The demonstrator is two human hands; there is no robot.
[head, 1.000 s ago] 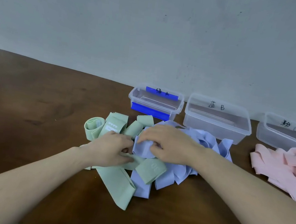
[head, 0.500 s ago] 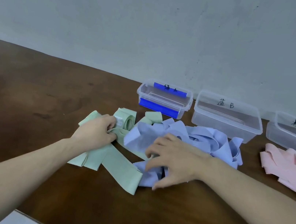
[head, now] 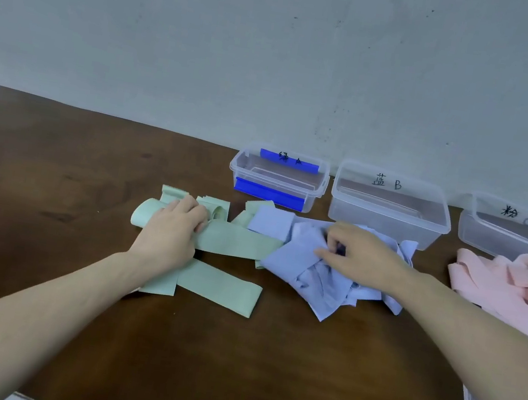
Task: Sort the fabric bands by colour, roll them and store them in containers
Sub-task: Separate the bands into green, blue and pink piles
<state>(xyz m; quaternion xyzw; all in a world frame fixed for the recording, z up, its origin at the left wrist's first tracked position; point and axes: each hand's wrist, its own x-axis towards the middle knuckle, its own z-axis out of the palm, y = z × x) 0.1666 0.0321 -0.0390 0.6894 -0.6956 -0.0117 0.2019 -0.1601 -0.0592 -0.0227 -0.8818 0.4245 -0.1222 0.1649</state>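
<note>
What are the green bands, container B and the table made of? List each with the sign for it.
Green bands: matte woven fabric, probably elastic; they fold and curl limply.
Container B: clear plastic, slightly glossy; the table shows through its walls.
Table: dark brown wood or wood-look veneer, satin; faint grain and sheen.

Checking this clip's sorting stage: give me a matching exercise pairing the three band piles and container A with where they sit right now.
Column 1:
1. green bands
2. blue bands
3. pink bands
4. container A

Column 2:
a. against the wall, nothing in it
b. under the left hand
c. far right, untouched
d. under the right hand

Pairs: 1-b, 2-d, 3-c, 4-a
</note>
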